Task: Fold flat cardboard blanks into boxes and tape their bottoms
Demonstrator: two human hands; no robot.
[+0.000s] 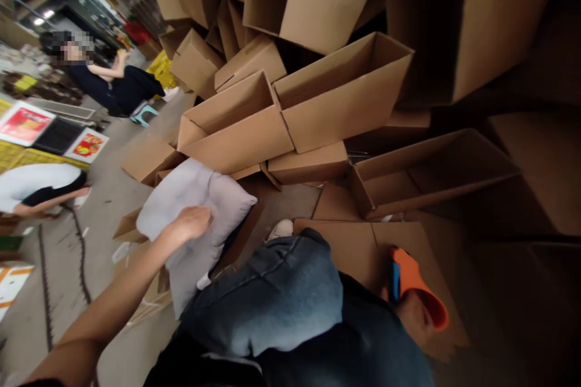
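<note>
My left hand (195,222) is closed at the middle of a puffy grey cushion (181,190), its fingers pressed into the fabric and partly hidden. The cushion sits tilted beside my left leg. Low on the right, my right hand (415,313) is wrapped round an orange tape dispenser (411,275) with a blue part on its side. Some of its fingers are hidden or blurred. Beneath the dispenser lies a flat cardboard sheet (354,248). My bent knee (281,290) in jeans is between the two hands.
Open cardboard boxes stand ahead, including a long one (240,127), another behind it (345,97) and one to the right (436,175). More are piled high behind. One person (104,75) sits on a small stool; another person (40,184) bends at the left. Yellow crates (163,69) stand farther back.
</note>
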